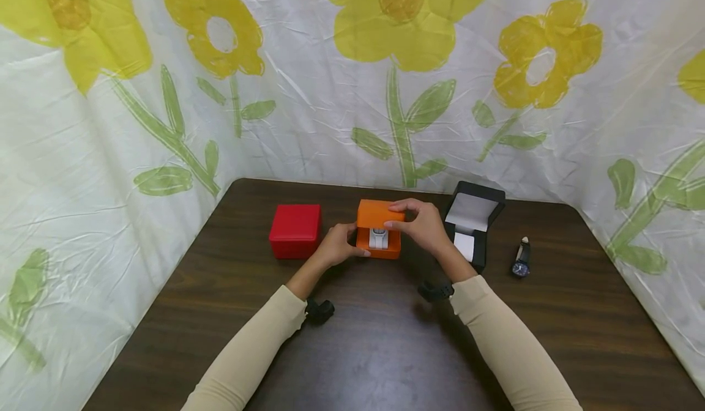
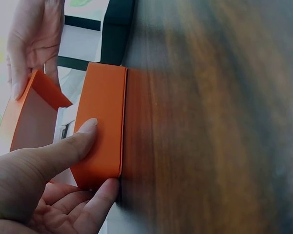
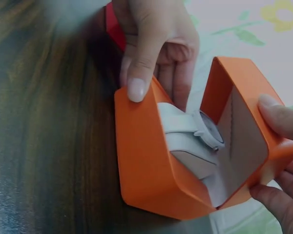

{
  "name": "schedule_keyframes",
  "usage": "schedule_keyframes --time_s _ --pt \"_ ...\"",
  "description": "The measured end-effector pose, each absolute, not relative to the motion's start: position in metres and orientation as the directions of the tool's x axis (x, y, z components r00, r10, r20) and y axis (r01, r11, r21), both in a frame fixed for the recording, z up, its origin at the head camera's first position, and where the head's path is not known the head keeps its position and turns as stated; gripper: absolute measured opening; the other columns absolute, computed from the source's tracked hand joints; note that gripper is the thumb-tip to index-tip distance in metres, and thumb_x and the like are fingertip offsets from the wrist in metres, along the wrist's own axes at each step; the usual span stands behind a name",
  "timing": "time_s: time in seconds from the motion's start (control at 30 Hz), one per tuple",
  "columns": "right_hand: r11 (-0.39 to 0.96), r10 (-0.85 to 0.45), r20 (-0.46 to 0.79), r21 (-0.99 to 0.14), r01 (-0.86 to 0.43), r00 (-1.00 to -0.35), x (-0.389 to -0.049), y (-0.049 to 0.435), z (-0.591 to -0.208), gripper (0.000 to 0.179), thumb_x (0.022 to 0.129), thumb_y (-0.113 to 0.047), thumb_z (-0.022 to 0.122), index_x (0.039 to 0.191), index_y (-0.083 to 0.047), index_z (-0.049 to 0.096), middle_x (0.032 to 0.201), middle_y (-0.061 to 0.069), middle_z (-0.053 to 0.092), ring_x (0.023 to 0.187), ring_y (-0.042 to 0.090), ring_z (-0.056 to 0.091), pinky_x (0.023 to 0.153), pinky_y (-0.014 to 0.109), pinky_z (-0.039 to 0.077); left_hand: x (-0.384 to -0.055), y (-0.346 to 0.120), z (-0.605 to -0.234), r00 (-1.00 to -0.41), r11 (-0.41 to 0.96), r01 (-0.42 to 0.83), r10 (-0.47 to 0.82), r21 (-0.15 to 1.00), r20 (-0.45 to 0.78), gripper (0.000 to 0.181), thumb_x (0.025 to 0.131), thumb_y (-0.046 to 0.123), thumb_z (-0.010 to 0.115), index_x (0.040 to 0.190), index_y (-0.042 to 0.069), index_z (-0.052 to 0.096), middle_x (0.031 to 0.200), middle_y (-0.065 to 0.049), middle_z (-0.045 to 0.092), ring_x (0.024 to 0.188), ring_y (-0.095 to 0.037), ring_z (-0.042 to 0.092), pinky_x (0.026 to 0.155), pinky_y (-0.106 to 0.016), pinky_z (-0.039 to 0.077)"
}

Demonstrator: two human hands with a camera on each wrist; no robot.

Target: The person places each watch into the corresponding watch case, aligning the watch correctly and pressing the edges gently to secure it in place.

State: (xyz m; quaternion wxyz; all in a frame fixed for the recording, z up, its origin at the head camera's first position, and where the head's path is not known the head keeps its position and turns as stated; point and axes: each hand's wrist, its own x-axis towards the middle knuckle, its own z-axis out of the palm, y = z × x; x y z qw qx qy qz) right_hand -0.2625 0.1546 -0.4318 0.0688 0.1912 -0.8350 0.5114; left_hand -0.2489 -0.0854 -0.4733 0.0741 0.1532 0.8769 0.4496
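Observation:
In the middle of the table, toward the back, stands an orange watch box [image 1: 385, 254] with its lid partly raised. A white-strapped watch [image 3: 183, 127] sits inside, wrapped round a pale cushion, its dial toward the lid. My left hand [image 1: 335, 246] grips the base at its left side, with the thumb [image 2: 83, 139] across the front wall and the other fingers curled behind and under. The lid [image 3: 251, 97] is pinched at its right side by my right hand [image 1: 426, 222], thumb on the edge and fingers on top.
Left of the orange box stands a closed red box [image 1: 295, 230]. On the right, a black box [image 1: 480, 249] with white lining stands open behind my right wrist. Farther right lies a dark-strapped watch [image 1: 520, 258]. A flowered curtain [image 1: 308, 136] hangs along the table's back edge.

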Motion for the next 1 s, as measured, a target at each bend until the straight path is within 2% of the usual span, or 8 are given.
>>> schedule_keyframes --time_s 0.23,0.53,0.77,1.0 --pt "0.382 -0.235 0.308 -0.843 -0.379 -0.922 -0.258 0.153 -0.435 0.036 0.077 -0.021 0.091 0.108 -0.009 0.079 0.117 0.006 0.072 0.114 0.024 0.064 0.095 0.045 0.056 -0.249 -0.086 -0.474 -0.939 0.554 0.205 0.344 0.807 0.003 0.082 0.079 0.019 0.089 0.147 -0.004 0.048 0.148 -0.018 0.052 0.136 -0.031 0.051 0.112 -0.046 0.041" --pt "0.337 -0.236 0.307 -0.864 -0.374 -0.922 -0.252 0.15 -0.434 0.036 0.079 -0.006 0.088 0.111 0.004 0.075 0.122 0.019 0.069 0.119 0.038 0.061 0.098 0.052 0.053 -0.25 -0.085 -0.474 -0.94 0.559 0.207 0.342 0.803 0.004 0.079 0.079 0.02 0.089 0.145 -0.002 0.052 0.145 -0.017 0.055 0.134 -0.03 0.054 0.112 -0.045 0.041" --pt "0.332 -0.248 0.313 -0.862 -0.384 -0.917 -0.229 0.144 -0.409 0.034 0.08 -0.001 0.085 0.11 0.009 0.073 0.121 0.023 0.068 0.117 0.037 0.062 0.099 0.05 0.053 -0.249 -0.086 -0.473 -0.937 0.563 0.211 0.349 0.799 0.002 0.08 0.08 0.02 0.089 0.147 -0.001 0.05 0.146 -0.016 0.055 0.134 -0.029 0.054 0.113 -0.045 0.041" --pt "0.308 -0.254 0.302 -0.875 -0.372 -0.919 -0.226 0.145 -0.412 0.032 0.081 0.001 0.084 0.109 0.011 0.073 0.123 0.023 0.067 0.119 0.036 0.061 0.1 0.053 0.051 -0.249 -0.086 -0.472 -0.935 0.566 0.219 0.354 0.795 0.005 0.077 0.081 0.02 0.088 0.145 -0.001 0.053 0.142 -0.014 0.059 0.134 -0.028 0.054 0.114 -0.044 0.039"
